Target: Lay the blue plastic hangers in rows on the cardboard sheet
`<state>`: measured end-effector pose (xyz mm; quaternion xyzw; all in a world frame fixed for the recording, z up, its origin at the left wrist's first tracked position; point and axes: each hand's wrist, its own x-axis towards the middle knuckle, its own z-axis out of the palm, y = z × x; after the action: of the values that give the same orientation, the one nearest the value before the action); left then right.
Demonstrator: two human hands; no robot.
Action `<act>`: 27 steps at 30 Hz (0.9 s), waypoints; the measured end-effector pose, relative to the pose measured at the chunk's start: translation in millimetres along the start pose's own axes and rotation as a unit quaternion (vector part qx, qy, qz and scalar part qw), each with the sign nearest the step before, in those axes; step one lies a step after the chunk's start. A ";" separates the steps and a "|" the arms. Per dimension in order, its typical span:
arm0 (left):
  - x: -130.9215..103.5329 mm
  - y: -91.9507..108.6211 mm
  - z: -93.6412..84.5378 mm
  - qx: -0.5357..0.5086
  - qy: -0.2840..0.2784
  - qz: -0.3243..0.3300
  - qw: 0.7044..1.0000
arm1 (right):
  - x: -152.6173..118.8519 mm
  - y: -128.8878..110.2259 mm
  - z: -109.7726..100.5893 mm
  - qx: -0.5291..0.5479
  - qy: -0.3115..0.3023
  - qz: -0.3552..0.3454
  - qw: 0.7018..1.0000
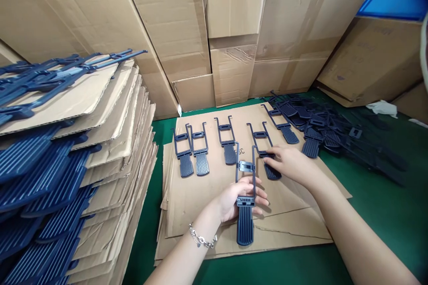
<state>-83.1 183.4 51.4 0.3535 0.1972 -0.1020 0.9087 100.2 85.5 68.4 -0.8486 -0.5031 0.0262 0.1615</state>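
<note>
Left hand [238,196] grips a blue plastic clip [245,196] upright, approx. centre of cardboard sheet [200,196]. Right hand [288,164], fingers bent, presses another clip [264,151] at 1 o'clock. Risk: the row [203,149] at 11 o'clock gets knocked crooked by a sleeve or wrist.

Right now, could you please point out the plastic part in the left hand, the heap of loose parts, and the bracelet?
plastic part [245,225]: head view, on its ribbed lower blade.
heap of loose parts [321,124]: head view, on the heap's middle.
bracelet [200,239]: head view, on the chain at the left wrist.
</note>
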 end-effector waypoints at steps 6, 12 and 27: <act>-3.2 0.2 -4.9 0.047 -0.107 -0.015 0.993 | -1.9 -23.3 22.2 0.018 -0.034 -0.026 0.999; -3.9 1.1 -9.1 0.106 -0.249 -0.095 0.958 | 1.2 -51.1 38.8 -0.076 -0.024 -0.032 0.996; -4.3 -0.3 -7.4 0.157 -0.253 -0.086 0.951 | -7.9 -66.3 59.7 -0.064 -0.072 -0.262 0.960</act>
<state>-89.1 188.4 48.1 0.4356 -0.0284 -0.2955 0.8497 27.9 122.7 30.9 -0.6912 -0.7191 0.0118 0.0709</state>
